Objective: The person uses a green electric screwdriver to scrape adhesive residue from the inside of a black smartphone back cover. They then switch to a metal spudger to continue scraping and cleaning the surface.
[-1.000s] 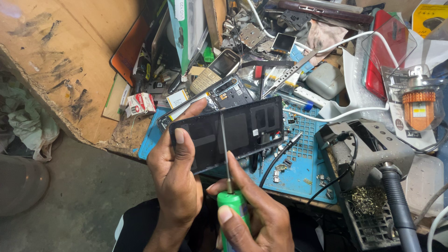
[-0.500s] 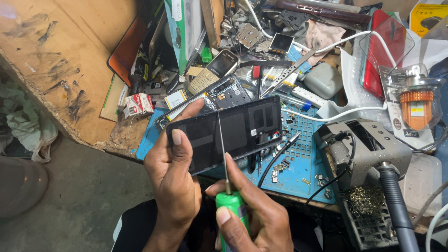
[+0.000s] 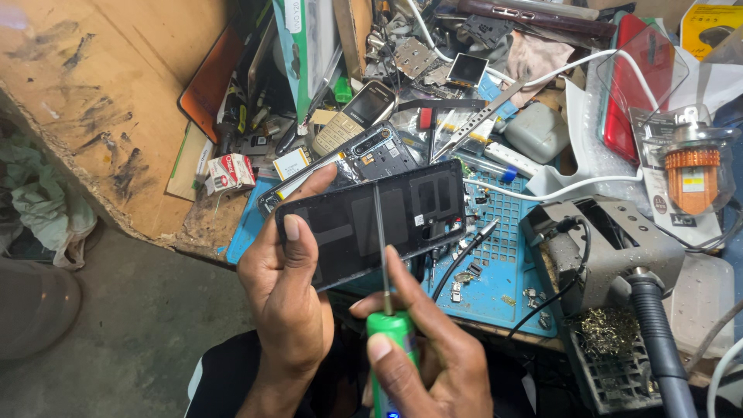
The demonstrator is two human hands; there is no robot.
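Gripping still: left hand [image 3: 290, 298] on black phone [image 3: 371, 220] | right hand [image 3: 422, 348] clamps green screwdriver [image 3: 391, 329], tip seemingly unmoved

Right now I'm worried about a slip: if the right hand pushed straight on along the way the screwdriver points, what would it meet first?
Most likely the black phone: the right hand aims the green screwdriver up across it, its tip seemingly already there.

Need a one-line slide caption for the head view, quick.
Left hand holds a dark phone panel while the right hand sets a green-handled screwdriver against it over a cluttered blue mat.
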